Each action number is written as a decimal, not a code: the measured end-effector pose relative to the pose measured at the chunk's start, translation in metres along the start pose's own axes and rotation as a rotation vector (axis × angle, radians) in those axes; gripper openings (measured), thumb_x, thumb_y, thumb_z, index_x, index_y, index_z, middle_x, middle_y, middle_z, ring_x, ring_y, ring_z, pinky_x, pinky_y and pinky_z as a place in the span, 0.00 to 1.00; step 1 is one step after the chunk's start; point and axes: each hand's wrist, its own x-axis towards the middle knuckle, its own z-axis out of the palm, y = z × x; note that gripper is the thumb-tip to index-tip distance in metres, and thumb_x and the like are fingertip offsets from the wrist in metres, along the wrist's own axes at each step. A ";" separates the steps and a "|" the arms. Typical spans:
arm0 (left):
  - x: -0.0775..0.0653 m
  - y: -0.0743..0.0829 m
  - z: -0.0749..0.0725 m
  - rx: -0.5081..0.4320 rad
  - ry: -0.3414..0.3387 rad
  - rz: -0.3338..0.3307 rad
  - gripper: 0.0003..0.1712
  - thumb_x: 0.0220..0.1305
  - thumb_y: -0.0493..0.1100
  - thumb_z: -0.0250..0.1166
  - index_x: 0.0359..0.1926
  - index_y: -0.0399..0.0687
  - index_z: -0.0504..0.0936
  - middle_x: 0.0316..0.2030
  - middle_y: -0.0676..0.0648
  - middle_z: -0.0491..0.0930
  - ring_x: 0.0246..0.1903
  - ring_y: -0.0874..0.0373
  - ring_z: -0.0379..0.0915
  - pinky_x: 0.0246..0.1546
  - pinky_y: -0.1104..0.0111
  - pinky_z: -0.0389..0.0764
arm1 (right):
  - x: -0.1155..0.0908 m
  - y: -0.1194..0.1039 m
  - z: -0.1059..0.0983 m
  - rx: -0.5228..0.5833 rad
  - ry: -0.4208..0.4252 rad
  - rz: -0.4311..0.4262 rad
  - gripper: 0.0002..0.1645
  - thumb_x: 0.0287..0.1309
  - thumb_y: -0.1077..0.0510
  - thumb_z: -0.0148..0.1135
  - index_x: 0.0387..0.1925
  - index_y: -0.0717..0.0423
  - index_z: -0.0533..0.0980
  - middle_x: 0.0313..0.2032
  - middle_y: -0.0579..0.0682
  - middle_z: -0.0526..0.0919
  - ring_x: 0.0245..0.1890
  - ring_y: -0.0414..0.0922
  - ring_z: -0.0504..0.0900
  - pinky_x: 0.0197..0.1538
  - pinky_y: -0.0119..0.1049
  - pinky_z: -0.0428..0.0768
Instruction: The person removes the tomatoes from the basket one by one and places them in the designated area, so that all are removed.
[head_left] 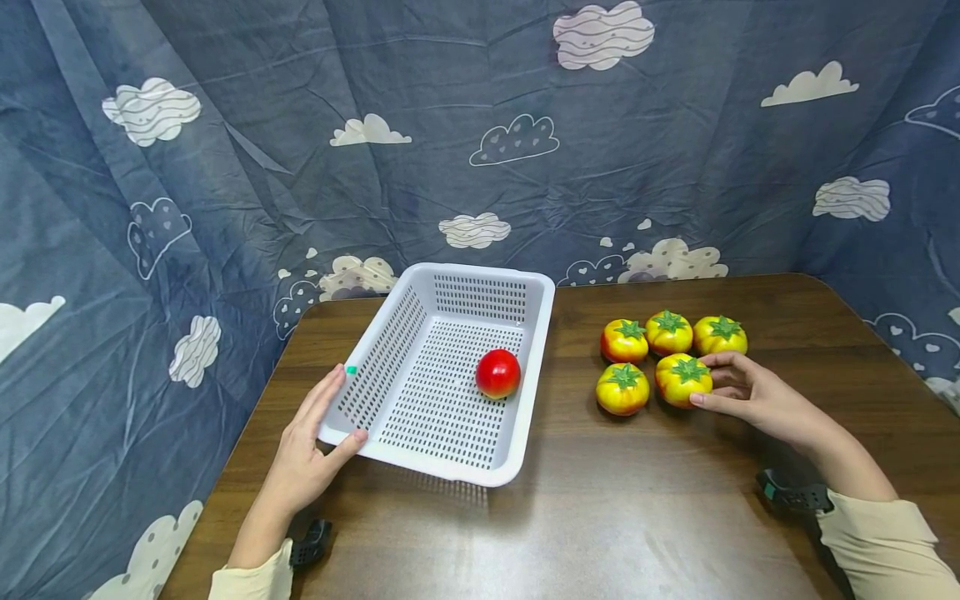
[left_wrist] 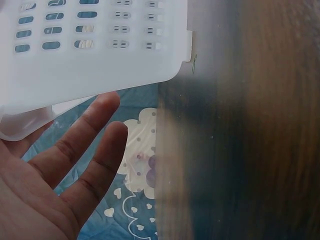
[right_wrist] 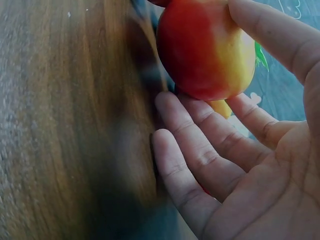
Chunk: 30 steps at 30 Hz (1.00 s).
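A white perforated plastic basket [head_left: 450, 417] stands left of centre on the table, with a smooth red round fruit [head_left: 498, 373] inside near its right wall. My left hand [head_left: 303, 450] spreads over the basket's near-left corner, its thumb on the rim. In the left wrist view two fingers [left_wrist: 110, 145] extend straight below the basket wall. My right hand [head_left: 765, 400] holds the near-right tomato [head_left: 681, 382], yellow-red with a green leafy top, between thumb and fingers. The right wrist view shows this tomato's red and yellow side [right_wrist: 205, 50], with the lower fingers loosely bent beneath.
Several similar tomatoes [head_left: 669, 333] sit close around the held one, to its left and behind it. The brown wooden table [head_left: 600, 517] ends at the back against a blue cloud-patterned cloth [head_left: 420, 192]. Black wrist cameras [head_left: 795, 492] hang under both wrists.
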 end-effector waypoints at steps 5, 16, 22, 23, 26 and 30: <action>0.000 0.000 0.000 0.002 0.002 0.002 0.51 0.63 0.45 0.77 0.83 0.55 0.64 0.83 0.50 0.63 0.74 0.58 0.66 0.66 0.84 0.58 | 0.002 0.004 0.002 0.007 -0.005 0.000 0.42 0.76 0.48 0.65 0.75 0.69 0.59 0.66 0.71 0.75 0.49 0.23 0.76 0.47 0.22 0.79; 0.000 0.000 0.001 -0.009 0.009 0.023 0.51 0.62 0.44 0.77 0.83 0.51 0.65 0.82 0.47 0.64 0.74 0.66 0.65 0.65 0.89 0.54 | 0.004 0.003 0.004 -0.002 -0.020 0.006 0.42 0.75 0.48 0.66 0.75 0.69 0.59 0.68 0.70 0.73 0.60 0.47 0.80 0.49 0.20 0.79; 0.000 0.002 0.000 -0.004 0.007 0.017 0.51 0.62 0.44 0.77 0.83 0.51 0.65 0.82 0.47 0.64 0.73 0.57 0.68 0.65 0.89 0.55 | 0.004 0.005 0.004 -0.014 -0.017 -0.002 0.41 0.77 0.49 0.64 0.75 0.70 0.60 0.64 0.69 0.75 0.54 0.40 0.80 0.47 0.22 0.80; 0.000 0.002 0.000 -0.004 0.006 0.016 0.51 0.62 0.44 0.77 0.83 0.51 0.65 0.82 0.47 0.64 0.73 0.55 0.68 0.65 0.88 0.55 | 0.003 0.005 0.004 -0.013 -0.017 -0.005 0.41 0.77 0.49 0.64 0.75 0.71 0.60 0.63 0.68 0.76 0.52 0.38 0.80 0.46 0.23 0.80; 0.000 0.002 0.000 -0.005 0.005 0.015 0.51 0.62 0.44 0.77 0.83 0.51 0.65 0.82 0.47 0.64 0.72 0.53 0.69 0.65 0.88 0.55 | 0.003 0.006 0.004 -0.007 -0.013 -0.007 0.40 0.77 0.50 0.64 0.75 0.71 0.60 0.59 0.65 0.77 0.46 0.33 0.79 0.45 0.26 0.80; 0.000 0.002 0.000 -0.007 0.008 0.020 0.50 0.62 0.44 0.77 0.83 0.50 0.65 0.82 0.47 0.64 0.72 0.57 0.68 0.65 0.89 0.55 | 0.002 0.006 0.004 -0.006 -0.015 -0.005 0.40 0.78 0.50 0.63 0.76 0.70 0.60 0.59 0.64 0.77 0.44 0.32 0.78 0.44 0.27 0.80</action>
